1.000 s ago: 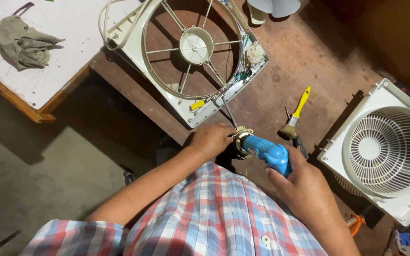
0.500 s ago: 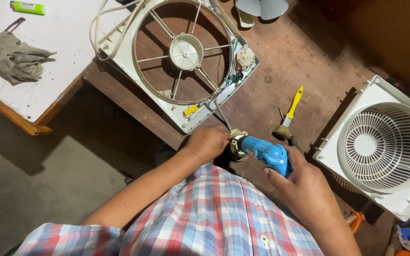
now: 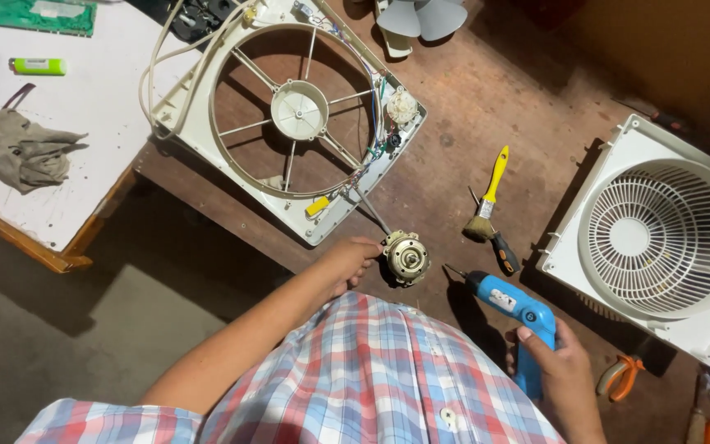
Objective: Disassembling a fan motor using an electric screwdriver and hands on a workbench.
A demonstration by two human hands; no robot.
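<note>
Fan motor (image 3: 407,256) on near bench (image 3: 454,107) beside white fan frame (image 3: 289,115), left hand (image 3: 348,261) gripping its side; right hand (image 3: 564,374) clasping blue electric screwdriver (image 3: 513,308), bit aimed toward motor.

A square white plastic fan housing (image 3: 289,115) with an open round spoked frame lies on the brown wooden table (image 3: 486,90). Right of it lie a yellow-handled brush (image 3: 488,197) and a white grille panel (image 3: 659,238); left, a grey rag (image 3: 26,152) and green lighter (image 3: 39,66).
</note>
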